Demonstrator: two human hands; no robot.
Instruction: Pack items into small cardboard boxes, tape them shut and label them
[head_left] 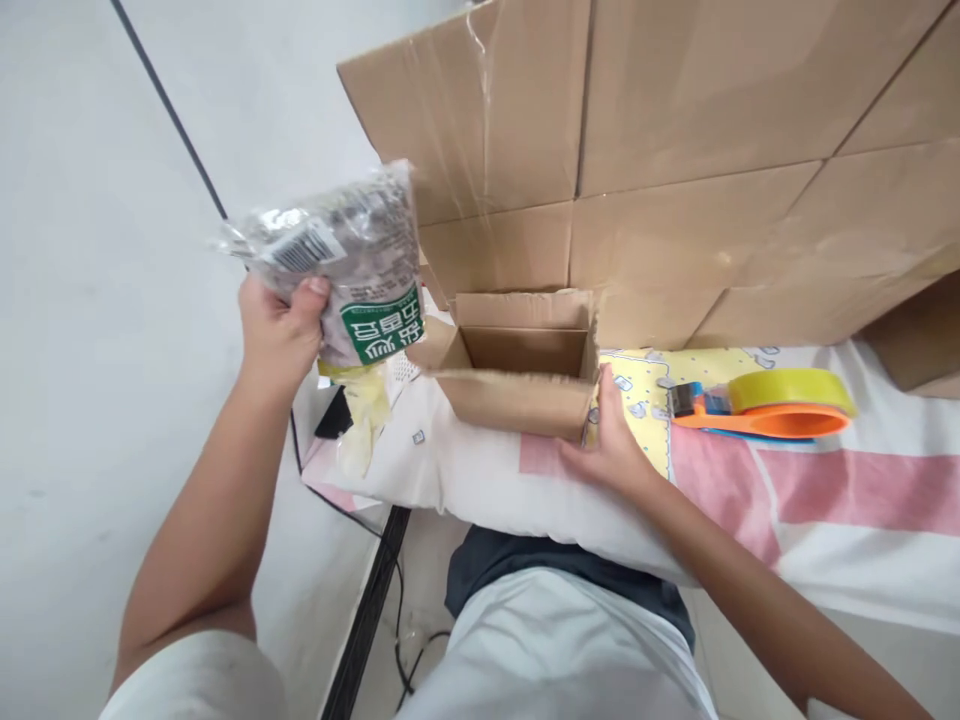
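2 hands: both bare and both at work, 1 on each side of a small open box.
Left hand (277, 330): raised off the desk, fingers and thumb closed around the lower edge of a crinkly clear plastic packet with a green label and a barcode sticker (345, 270).
Packet position: held in the air, up and to the left of the small open brown cardboard box (517, 375), near its left flap but not touching it; its long axis runs tilted, from the grip up toward the barcode corner.
Right hand (611, 440): fingers spread loosely and pressed against the box's right front corner, holding nothing.
Box: sits on the desk covered in a white, pink and yellow printed cloth (825, 490), opening upward, flaps out, inside looks bare.
Nearer hand: the right one touches the box; the left one, with the packet, is apart from it.
Tape dispenser: orange handle with a yellow-green roll (772, 405), lying on the cloth to the right of the box, well apart from both hands.
Behind: stacked brown cartons (675, 150) form a wall beyond the box.
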